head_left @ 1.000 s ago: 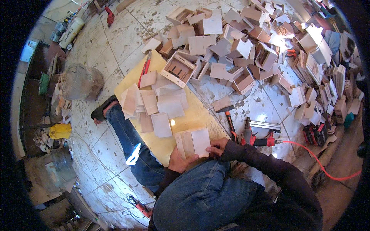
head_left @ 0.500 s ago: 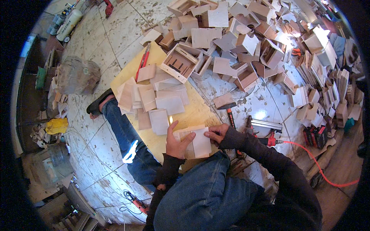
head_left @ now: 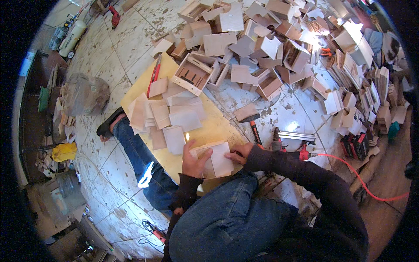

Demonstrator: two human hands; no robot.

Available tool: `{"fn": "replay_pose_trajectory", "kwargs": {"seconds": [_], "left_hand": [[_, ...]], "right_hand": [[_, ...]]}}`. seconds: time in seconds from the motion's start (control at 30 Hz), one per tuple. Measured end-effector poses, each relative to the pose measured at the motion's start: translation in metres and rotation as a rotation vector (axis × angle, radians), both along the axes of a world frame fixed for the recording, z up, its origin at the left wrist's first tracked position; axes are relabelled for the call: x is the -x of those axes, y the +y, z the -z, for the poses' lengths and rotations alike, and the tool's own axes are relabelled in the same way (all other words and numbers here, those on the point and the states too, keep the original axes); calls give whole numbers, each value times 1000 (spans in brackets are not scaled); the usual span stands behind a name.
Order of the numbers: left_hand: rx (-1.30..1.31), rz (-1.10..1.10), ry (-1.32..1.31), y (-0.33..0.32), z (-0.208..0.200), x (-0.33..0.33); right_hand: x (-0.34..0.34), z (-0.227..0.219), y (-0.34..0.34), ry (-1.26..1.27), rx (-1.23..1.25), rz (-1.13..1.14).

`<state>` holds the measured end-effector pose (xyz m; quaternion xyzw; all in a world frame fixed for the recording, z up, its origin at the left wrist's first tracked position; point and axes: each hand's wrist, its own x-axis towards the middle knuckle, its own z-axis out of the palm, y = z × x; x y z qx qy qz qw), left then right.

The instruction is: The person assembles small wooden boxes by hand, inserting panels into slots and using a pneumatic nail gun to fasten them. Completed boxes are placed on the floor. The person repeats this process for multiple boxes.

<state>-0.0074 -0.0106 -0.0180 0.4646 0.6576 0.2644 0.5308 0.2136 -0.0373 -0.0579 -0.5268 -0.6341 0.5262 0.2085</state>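
Small pale wooden panels (head_left: 219, 162), laid together one against another, are held above the near end of a yellow board (head_left: 218, 124). My left hand (head_left: 194, 160) grips their left side, thumb lying across the top face and a finger pointing up. At the right edge, my right hand (head_left: 240, 153) is closed with bent fingers against the panels; its fingertips are partly hidden. Loose thin wooden panels (head_left: 175, 139) lie overlapping on the board beyond my left hand. An open wooden box (head_left: 192, 74) with dark strips inside sits at the board's far end.
A heap of wooden box parts (head_left: 266, 48) covers the floor ahead. Right of the board lie a hammer (head_left: 255, 131), a red pneumatic tool (head_left: 279, 142) and its red hose (head_left: 358, 179). A long red-and-black tool (head_left: 154, 78) rests on the board. An air tank (head_left: 73, 38) stands far left.
The view has shifted slightly, so the scene sits a little more to the left and up. Both hands still hold the panels; my right fingers have curled closer around the right edge.
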Motion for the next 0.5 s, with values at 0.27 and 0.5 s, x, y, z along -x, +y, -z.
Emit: {"fn": "replay_pose_trajectory", "kwargs": {"seconds": [0.27,0.5], "left_hand": [[-49,24,216,-19,-1,-10],[-125,223,491,5,-16,-20]], "right_hand": [[-136,52,-128,-842,-217,155],[-167,102,-149,-900,-213,-33]]}}
